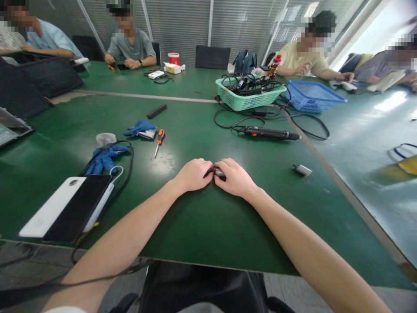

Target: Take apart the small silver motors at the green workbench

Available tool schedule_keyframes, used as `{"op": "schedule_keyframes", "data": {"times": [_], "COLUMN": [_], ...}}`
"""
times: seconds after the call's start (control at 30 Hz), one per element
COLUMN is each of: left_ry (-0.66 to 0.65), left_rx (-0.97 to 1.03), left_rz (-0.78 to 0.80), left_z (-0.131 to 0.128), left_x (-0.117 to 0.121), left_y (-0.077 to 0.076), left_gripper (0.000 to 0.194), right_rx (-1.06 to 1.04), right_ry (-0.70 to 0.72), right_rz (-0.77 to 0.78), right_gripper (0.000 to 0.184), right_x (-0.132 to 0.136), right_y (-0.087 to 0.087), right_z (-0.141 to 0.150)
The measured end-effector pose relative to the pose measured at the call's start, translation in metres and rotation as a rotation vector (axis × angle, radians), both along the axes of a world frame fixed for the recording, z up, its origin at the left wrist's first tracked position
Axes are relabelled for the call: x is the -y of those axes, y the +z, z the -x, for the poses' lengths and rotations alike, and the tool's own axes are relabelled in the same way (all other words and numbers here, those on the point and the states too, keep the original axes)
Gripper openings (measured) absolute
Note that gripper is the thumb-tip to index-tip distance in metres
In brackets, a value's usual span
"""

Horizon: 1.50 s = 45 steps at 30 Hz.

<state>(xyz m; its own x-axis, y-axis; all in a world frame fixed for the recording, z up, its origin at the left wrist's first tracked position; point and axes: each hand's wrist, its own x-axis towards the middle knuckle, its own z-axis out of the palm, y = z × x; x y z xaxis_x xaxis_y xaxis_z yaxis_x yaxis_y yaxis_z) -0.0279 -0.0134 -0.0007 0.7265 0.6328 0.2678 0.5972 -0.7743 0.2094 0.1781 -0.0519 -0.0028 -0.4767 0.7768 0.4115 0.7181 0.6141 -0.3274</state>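
My left hand (pixel 193 175) and my right hand (pixel 234 178) meet above the green work mat, fingers curled around a small dark part with a metal end (pixel 218 172). Most of that part is hidden by my fingers, so its exact kind cannot be told. Just left of my hands, an orange-handled screwdriver (pixel 159 141) lies on the mat. A small silver metal piece (pixel 302 170) rests to the right of my right hand, apart from it. A black electric screwdriver (pixel 267 133) with its cord lies farther ahead.
Blue gloves (pixel 104 158) and a black-and-white tablet-like device (pixel 65 208) lie at left. A green basket of cables (pixel 249 95) and a blue basket (pixel 312 96) stand ahead. Several seated people work around the table, their hands far from mine.
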Motion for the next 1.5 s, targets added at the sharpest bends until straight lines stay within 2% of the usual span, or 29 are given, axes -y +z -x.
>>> {"op": "schedule_keyframes", "data": {"times": [1.5], "left_ry": [-0.082], "left_rx": [0.016], "left_rz": [0.023], "left_z": [0.0015], "left_x": [0.0034], "left_y": [0.0034], "left_gripper": [0.016], "right_rx": [0.074], "right_ry": [-0.069], "right_rz": [0.019], "right_gripper": [0.009], "right_x": [0.0088], "right_y": [0.0063], "right_z": [0.0026]}}
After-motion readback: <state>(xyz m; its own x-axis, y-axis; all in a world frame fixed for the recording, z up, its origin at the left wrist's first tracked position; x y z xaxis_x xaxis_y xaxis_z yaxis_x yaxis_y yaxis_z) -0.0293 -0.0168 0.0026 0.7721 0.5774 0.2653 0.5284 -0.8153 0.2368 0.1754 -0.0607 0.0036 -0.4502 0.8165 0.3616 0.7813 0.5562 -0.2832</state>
